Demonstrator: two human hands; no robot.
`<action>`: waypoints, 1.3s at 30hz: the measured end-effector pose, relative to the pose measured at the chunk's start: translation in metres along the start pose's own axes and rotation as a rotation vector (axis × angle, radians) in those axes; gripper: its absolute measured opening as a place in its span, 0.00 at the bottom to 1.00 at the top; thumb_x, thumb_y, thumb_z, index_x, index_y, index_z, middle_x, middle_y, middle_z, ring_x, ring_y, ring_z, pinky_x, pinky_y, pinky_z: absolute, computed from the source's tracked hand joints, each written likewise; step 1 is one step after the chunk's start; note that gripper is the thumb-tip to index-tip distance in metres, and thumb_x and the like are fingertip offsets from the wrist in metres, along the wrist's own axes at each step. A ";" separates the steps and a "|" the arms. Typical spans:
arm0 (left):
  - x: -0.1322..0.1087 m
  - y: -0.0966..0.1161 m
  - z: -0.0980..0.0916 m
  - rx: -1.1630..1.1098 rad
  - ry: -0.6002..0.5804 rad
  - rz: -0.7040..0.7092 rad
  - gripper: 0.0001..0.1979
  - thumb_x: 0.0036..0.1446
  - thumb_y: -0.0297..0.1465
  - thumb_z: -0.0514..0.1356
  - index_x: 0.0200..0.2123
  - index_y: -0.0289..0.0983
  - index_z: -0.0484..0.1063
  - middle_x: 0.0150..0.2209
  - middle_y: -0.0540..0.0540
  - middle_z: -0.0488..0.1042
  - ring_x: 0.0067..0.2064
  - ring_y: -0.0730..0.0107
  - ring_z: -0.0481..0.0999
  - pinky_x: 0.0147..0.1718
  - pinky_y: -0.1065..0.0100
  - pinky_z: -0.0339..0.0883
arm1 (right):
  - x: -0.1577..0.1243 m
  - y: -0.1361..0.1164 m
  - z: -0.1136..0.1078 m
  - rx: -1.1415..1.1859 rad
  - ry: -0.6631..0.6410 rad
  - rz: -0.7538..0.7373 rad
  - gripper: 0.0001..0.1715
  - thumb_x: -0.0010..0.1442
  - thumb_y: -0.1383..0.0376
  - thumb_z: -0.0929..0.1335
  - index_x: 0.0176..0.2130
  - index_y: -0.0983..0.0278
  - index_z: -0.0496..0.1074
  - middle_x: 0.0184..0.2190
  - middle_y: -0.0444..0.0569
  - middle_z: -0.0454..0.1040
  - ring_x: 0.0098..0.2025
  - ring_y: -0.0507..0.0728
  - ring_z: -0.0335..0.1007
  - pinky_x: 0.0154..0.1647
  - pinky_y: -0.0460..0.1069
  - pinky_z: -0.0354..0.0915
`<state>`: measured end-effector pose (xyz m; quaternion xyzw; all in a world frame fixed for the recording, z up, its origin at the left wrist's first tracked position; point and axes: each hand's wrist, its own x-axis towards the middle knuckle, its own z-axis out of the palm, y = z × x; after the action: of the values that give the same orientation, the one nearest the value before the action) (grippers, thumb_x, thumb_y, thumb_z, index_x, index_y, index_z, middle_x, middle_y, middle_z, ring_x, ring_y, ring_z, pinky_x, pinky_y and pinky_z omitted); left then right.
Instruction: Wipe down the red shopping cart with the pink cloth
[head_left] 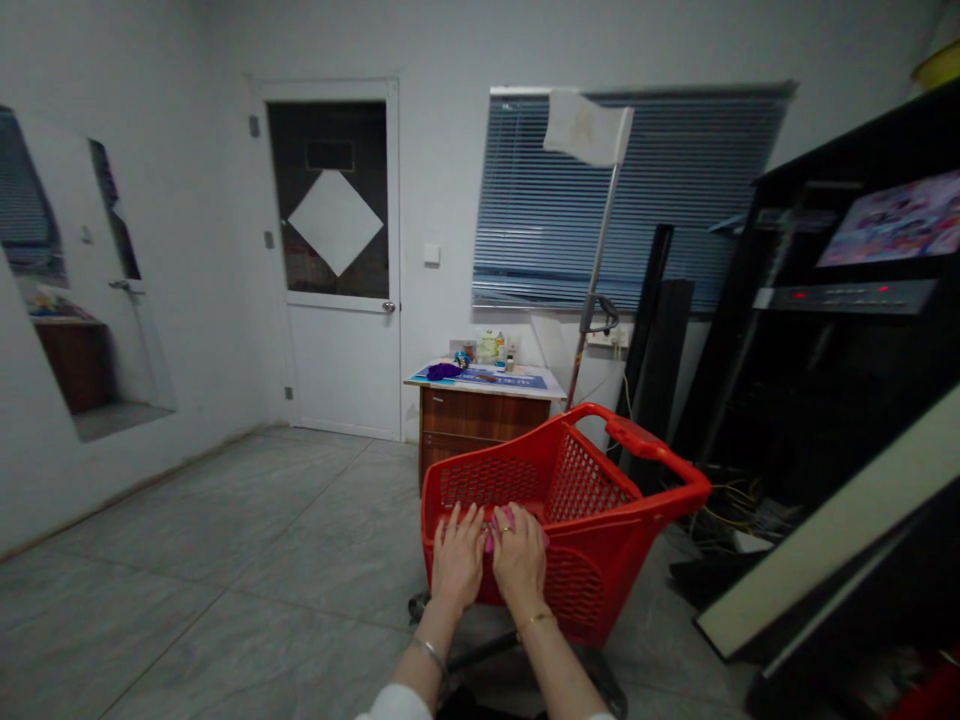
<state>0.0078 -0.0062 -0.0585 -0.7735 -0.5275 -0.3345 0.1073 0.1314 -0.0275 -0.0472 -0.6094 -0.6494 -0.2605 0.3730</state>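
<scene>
A red plastic shopping cart [628,535] stands right in front of me, its handle pointing to the right. My left hand [459,562] lies over the cart's near rim with its fingers stretched out and slightly apart. Close beside it, my right hand [523,562] presses a bright pink cloth [490,541] against the same rim. Most of the cloth is hidden under the right hand; bits of it show between the two hands and around the fingers.
Behind the cart is a wooden cabinet [484,412] bearing a purple cloth [444,371] and several small bottles. A pole with a white flag [587,128] rises nearby. Dark panels and a black rack [787,165] line the right. A white door [341,365] is at the back.
</scene>
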 end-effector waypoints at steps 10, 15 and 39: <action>-0.001 0.005 -0.002 -0.030 -0.001 -0.022 0.22 0.68 0.35 0.47 0.63 0.47 0.63 0.63 0.50 0.66 0.67 0.59 0.59 0.61 0.51 0.57 | 0.056 0.196 -0.092 -0.289 0.092 0.081 0.18 0.66 0.60 0.62 0.48 0.65 0.75 0.47 0.57 0.72 0.47 0.59 0.65 0.51 0.54 0.61; -0.001 0.008 -0.001 -0.038 0.017 -0.031 0.21 0.68 0.35 0.47 0.62 0.48 0.64 0.62 0.49 0.67 0.66 0.58 0.60 0.62 0.50 0.56 | 0.043 0.165 -0.073 -0.276 0.217 0.183 0.19 0.65 0.63 0.61 0.48 0.66 0.74 0.50 0.60 0.70 0.53 0.62 0.62 0.55 0.58 0.58; -0.002 0.006 0.003 -0.013 0.031 -0.027 0.21 0.68 0.35 0.48 0.62 0.47 0.65 0.62 0.50 0.67 0.66 0.59 0.61 0.61 0.52 0.57 | 0.050 0.183 -0.081 -0.253 0.260 0.218 0.20 0.66 0.61 0.61 0.48 0.68 0.75 0.50 0.61 0.70 0.53 0.62 0.63 0.55 0.56 0.59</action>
<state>0.0140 -0.0088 -0.0605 -0.7616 -0.5341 -0.3515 0.1059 0.3259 -0.0392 0.0189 -0.6793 -0.4883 -0.3743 0.4000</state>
